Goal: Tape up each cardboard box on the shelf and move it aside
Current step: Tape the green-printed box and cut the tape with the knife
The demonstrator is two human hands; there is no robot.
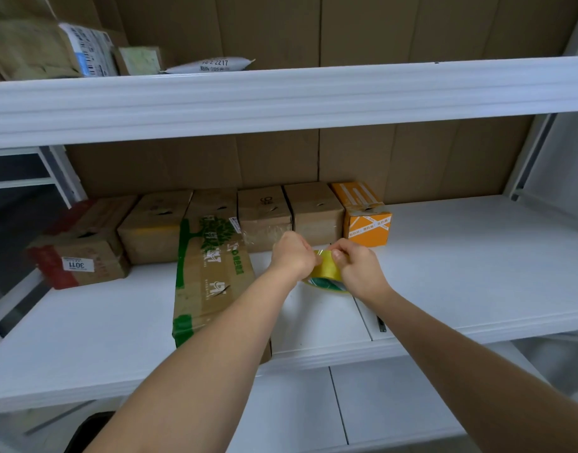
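At centre frame, a person's left hand (292, 253) and right hand (358, 268) both grip a yellowish tape roll (327, 271) beside the green-printed cardboard box (212, 282), apparently freeing the tape's end before sealing it.

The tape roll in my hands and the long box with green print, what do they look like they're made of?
Tape roll: glossy, see-through yellowish film, probably plastic. Long box: matte brown cardboard, creased, with shiny clear tape over its near end.
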